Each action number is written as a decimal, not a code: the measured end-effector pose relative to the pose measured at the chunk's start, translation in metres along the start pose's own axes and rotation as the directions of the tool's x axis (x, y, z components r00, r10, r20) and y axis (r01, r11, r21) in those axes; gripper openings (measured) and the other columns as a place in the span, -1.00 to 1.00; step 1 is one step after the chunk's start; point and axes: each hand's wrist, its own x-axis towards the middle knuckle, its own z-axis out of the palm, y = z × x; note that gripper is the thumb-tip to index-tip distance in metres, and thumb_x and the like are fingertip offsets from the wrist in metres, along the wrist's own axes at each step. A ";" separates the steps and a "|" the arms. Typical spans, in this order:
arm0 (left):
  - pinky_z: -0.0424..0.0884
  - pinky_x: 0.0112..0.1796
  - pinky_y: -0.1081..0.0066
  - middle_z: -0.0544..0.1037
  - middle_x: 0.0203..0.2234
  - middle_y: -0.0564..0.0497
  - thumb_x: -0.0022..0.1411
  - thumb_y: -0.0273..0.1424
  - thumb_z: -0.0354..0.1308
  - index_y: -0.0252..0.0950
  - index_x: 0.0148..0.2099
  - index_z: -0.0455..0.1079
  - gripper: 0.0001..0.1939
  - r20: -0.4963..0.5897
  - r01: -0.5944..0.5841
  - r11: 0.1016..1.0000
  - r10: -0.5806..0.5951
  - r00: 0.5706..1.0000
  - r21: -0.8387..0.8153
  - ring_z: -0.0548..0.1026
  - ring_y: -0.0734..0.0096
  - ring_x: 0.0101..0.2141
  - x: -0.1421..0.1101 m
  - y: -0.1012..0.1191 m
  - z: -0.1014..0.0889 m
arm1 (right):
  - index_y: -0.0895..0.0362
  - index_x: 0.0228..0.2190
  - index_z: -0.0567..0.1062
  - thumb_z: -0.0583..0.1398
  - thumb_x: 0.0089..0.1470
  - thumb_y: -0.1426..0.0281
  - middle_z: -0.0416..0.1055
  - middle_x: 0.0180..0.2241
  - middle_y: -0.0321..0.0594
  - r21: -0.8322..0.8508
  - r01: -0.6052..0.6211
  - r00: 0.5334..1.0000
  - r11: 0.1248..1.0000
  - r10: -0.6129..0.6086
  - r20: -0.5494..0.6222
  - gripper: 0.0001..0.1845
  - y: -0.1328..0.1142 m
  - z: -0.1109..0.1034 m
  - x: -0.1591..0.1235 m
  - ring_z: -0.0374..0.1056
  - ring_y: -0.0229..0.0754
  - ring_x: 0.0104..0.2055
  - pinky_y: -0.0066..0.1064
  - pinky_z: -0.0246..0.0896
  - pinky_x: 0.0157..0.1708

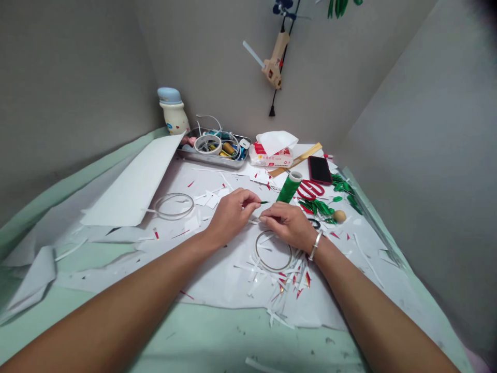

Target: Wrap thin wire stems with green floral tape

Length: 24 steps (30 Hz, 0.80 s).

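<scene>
Over the white paper, my left hand (233, 213) is closed in a pinch, with a small dark green sliver (264, 202) showing at its fingertips. My right hand (289, 223), a silver bangle on its wrist, faces it a short gap away. Its thumb and forefinger are pinched too; what they hold is too small to name. Just behind the right hand a spool of green thread (289, 187) stands tilted. Below that hand a thin wire ring (273, 269) lies among paper strips (285, 292) with red tips.
Red-handled scissors (310, 190), green leaf pieces (319, 208), a round tan bead (339, 216) and a phone (320, 170) lie right. At the back are a metal tray (233, 163), tissues (272, 155) and a bottle (174, 114). A glue gun (276, 59) hangs above. Coiled wire (173, 206) lies left.
</scene>
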 end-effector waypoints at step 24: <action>0.33 -0.28 0.40 0.51 -0.39 0.04 0.13 -0.50 0.07 -0.26 -0.34 0.44 -0.87 0.244 -0.072 0.995 0.053 0.968 0.068 0.43 0.43 -0.35 -0.004 0.003 0.006 | 0.13 -0.42 0.54 0.15 0.11 0.39 0.44 -0.49 -0.24 -0.055 -0.035 0.982 0.998 0.024 -0.187 -0.83 0.000 -0.007 0.000 0.28 -0.24 -0.41 -0.40 0.17 -0.34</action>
